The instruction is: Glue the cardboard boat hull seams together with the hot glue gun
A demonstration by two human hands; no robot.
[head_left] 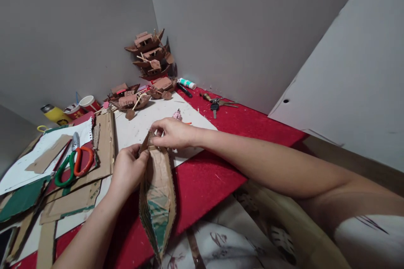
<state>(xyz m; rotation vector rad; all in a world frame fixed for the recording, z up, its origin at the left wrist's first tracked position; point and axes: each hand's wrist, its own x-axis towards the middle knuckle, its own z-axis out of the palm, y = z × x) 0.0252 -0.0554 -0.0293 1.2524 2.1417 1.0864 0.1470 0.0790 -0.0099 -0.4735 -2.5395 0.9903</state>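
A boat-shaped cardboard hull [159,189], brown with green print inside, lies at the front of the red table with one pointed end toward me. My left hand [131,168] grips its left wall near the far end, thumb on the inside. At that far tip, my right hand [170,132] pinches the cardboard between thumb and fingers. What exactly lies under the right fingertips is partly hidden. Just beyond the right hand sits a small pink object [177,114].
Scissors [74,164] with green and orange handles lie on cardboard pieces [71,201] at left. Cups [89,103], a yellow bottle [55,114] and several model boats [129,101] stand behind. Keys [215,107], a black marker [184,90] and a white-and-teal tube [187,83] lie near the wall.
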